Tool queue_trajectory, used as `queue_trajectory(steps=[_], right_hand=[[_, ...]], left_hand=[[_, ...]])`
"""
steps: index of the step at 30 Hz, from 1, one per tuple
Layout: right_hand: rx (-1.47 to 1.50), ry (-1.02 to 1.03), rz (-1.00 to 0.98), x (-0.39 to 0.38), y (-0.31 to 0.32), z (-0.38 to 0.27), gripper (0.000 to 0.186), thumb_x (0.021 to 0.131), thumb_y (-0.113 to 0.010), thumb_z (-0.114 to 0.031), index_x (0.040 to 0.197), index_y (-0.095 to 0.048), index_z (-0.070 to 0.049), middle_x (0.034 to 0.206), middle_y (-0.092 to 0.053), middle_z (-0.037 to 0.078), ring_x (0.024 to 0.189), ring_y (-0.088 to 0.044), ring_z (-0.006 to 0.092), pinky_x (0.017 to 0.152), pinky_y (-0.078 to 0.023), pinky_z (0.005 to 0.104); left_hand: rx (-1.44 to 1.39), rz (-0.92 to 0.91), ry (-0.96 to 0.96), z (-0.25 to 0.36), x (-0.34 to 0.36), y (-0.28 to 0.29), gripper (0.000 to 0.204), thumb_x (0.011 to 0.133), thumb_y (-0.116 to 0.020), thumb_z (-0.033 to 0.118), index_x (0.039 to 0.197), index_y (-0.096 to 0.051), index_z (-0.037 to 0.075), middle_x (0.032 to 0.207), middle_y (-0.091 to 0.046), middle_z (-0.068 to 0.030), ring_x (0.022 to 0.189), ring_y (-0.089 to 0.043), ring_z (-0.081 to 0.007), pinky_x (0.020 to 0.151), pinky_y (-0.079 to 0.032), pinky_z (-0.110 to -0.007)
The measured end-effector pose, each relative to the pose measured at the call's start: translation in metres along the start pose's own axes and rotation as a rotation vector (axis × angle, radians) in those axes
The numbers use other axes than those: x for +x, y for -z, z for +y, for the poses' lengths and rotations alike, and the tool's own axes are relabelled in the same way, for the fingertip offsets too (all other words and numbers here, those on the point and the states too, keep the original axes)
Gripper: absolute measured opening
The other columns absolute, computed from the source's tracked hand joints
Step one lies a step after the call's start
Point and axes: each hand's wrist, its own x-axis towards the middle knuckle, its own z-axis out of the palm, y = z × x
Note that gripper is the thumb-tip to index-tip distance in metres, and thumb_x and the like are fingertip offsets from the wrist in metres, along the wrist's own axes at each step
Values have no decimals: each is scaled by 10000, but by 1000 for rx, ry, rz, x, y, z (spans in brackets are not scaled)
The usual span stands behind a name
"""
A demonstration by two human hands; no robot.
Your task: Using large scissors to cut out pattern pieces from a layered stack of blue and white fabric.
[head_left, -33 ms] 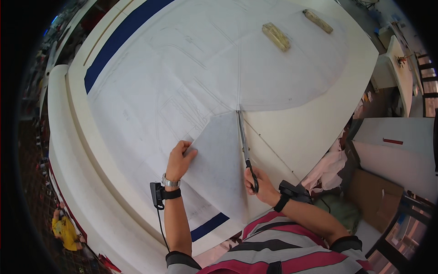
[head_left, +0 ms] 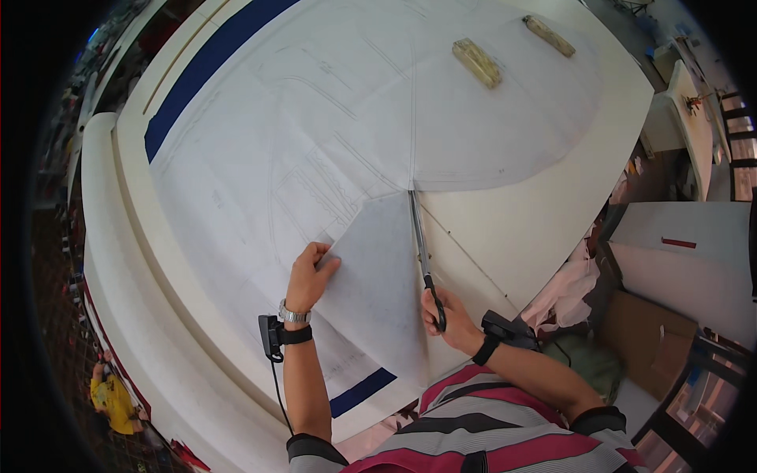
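A large sheet of thin white pattern paper (head_left: 236, 181) with drawn lines covers much of the table. Its near part is folded back as a greyish flap (head_left: 374, 268). At the slanting left edge of this flap, my left hand (head_left: 309, 276) pinches the paper between thumb and fingers. My right hand (head_left: 449, 315) grips the black handles of long scissors (head_left: 420, 236). The blades lie along the flap's right edge, with their tips at the corner where the flap meets the flat sheet. Whether the blades are apart cannot be made out.
Two wrapped, yellowish bar-shaped weights, one nearer (head_left: 476, 63) and one farther (head_left: 550, 36), rest on the paper. Navy fabric (head_left: 197, 83) shows beyond its edges. A thick white roll (head_left: 150, 292) runs along the left side. Right of the table stand a cardboard box (head_left: 643, 339) and pink cloth (head_left: 572, 288).
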Motion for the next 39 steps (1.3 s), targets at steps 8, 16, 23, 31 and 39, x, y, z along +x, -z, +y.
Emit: queue_trajectory(steps=[8,16,23,31,39], right_hand=[[6,11,34,6,3,2,519,978,-695,-575,959,-517,-87,662,-478,-20,483,-441,71,431,-328,242],[-9,13,78,7,5,9,557,959,-705,-595,952,-509,-73,648,-474,-21,474,-441,69,430,-338,242],[45,41,82,10,2,14,496,997,-687,-536,958,-509,-76,650,-470,-22,482,-438,69,438,-354,241],[152,31,70,13,4,21,467,1003,-684,-524,967,-513,-91,676,-465,-37,514,-460,64,448,-372,230],[153,26,90,12,2,21,464,1000,-687,-525,955,-508,-98,670,-468,-40,513,-468,62,451,-374,231]], left_hand=[[67,0,-94,1,14,1,286,934,-743,94,1168,-641,-36,945,-744,-83,824,-629,-125,759,-506,-295],[137,7,-111,10,20,-5,285,919,-751,105,1152,-651,-28,966,-747,-129,871,-674,-199,789,-522,-332],[159,-15,-95,12,29,-8,298,911,-756,115,1150,-650,-29,991,-757,-172,912,-713,-252,819,-539,-359],[149,-34,-84,7,35,-15,309,909,-762,125,1154,-653,-28,978,-750,-166,898,-704,-251,818,-538,-359],[140,-47,-97,9,36,-18,309,906,-764,136,1147,-655,-26,951,-743,-151,862,-688,-238,801,-532,-355]])
